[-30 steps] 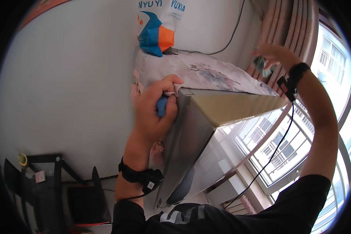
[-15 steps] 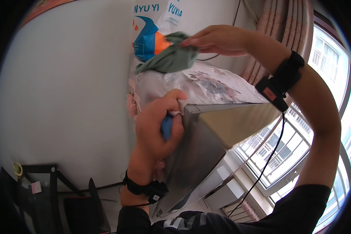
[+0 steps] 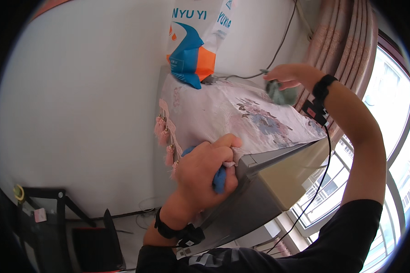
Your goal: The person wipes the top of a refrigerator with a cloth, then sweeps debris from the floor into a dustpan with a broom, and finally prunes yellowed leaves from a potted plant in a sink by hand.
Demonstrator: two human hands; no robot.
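Note:
A pale cover (image 3: pixel 205 111) with a flower print and pink tassels (image 3: pixel 160 127) lies over the top of a tall grey cabinet-like appliance, perhaps a fridge (image 3: pixel 255 179). At its near corner my left hand (image 3: pixel 205 170) is closed round a crumpled blue cloth (image 3: pixel 219 179), with a bit of the cover's edge pinched between the fingers. Over the far right part of the cover, my right hand (image 3: pixel 287 75) grips a green cloth (image 3: pixel 281 93), which hangs bunched below the fingers and is slightly blurred. Whether the green cloth touches the cover I cannot tell.
Towards the back of the cover stands a white, blue and orange bag (image 3: pixel 191 50), with a grey cable (image 3: pixel 278 52) running behind it. A pink curtain (image 3: pixel 337 41) and bright window are at right. Low on the left are a black frame (image 3: pixel 45 218) and black chair (image 3: pixel 95 248).
My right hand has carried the green cloth rightward, away from the front of the bag. My left hand keeps its grip at the corner. The whole view has shifted a little.

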